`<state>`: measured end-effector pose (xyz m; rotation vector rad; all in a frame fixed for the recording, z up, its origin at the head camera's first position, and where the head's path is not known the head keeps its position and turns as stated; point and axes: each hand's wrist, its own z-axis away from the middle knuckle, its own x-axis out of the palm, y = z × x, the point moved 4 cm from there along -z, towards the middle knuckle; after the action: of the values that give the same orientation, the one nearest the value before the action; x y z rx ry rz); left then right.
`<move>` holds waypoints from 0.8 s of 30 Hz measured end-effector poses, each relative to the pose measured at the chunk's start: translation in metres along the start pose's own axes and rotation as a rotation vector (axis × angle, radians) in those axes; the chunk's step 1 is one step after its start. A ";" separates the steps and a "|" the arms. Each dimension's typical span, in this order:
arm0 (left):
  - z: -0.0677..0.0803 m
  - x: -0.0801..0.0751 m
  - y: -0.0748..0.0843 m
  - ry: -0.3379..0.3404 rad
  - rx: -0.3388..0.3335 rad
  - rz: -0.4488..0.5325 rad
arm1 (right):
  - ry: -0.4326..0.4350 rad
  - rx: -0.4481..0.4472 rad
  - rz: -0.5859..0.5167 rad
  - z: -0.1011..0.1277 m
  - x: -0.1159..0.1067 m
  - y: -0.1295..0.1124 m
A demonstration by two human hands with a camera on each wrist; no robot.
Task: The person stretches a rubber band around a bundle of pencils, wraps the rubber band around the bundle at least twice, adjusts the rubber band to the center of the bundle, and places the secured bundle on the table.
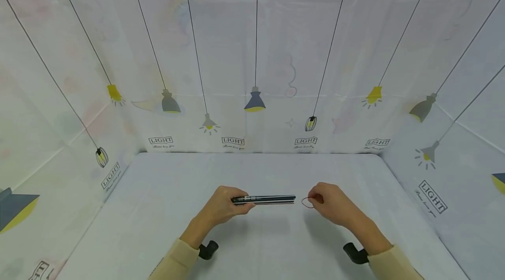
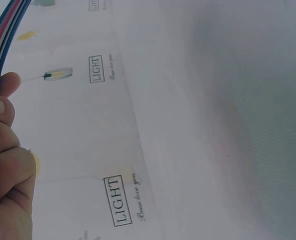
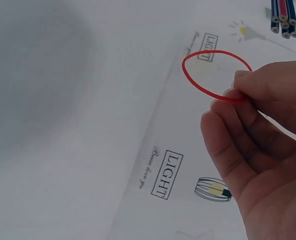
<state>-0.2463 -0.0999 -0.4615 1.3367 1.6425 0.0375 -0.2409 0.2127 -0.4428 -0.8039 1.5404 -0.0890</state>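
A bundle of several pencils (image 1: 272, 200), mostly dark blue with a pink one among them, lies level in my left hand (image 1: 225, 204). The left fingers and thumb grip it near one end, and the other end points right. In the right wrist view the unsharpened-looking ends of the pencils (image 3: 285, 22) show at the top right. My right hand (image 1: 333, 203) pinches a thin red rubber band (image 3: 200, 88) between thumb and fingertips. The band forms a loose loop, a short gap away from the pencils' right end in the head view.
Both hands are over a white-covered table (image 1: 260, 170). A pale wall covering (image 1: 221, 52) printed with hanging lamps stands behind it and on both sides. Black curved wrist mounts (image 1: 356, 253) stick out below the forearms.
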 end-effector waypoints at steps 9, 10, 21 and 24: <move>-0.001 -0.001 0.001 0.006 -0.011 0.000 | -0.023 -0.169 -0.021 0.005 -0.004 -0.025; -0.001 -0.001 0.001 0.007 -0.010 -0.003 | -0.028 -0.182 -0.021 0.005 -0.004 -0.027; 0.000 0.001 -0.002 0.000 -0.002 0.012 | -0.001 -0.295 -0.071 0.001 -0.011 -0.054; 0.000 0.001 -0.002 -0.008 0.001 0.014 | 0.017 -0.326 -0.085 -0.002 -0.012 -0.058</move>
<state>-0.2474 -0.0995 -0.4634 1.3473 1.6269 0.0401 -0.2188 0.1750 -0.4030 -1.1284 1.5584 0.0964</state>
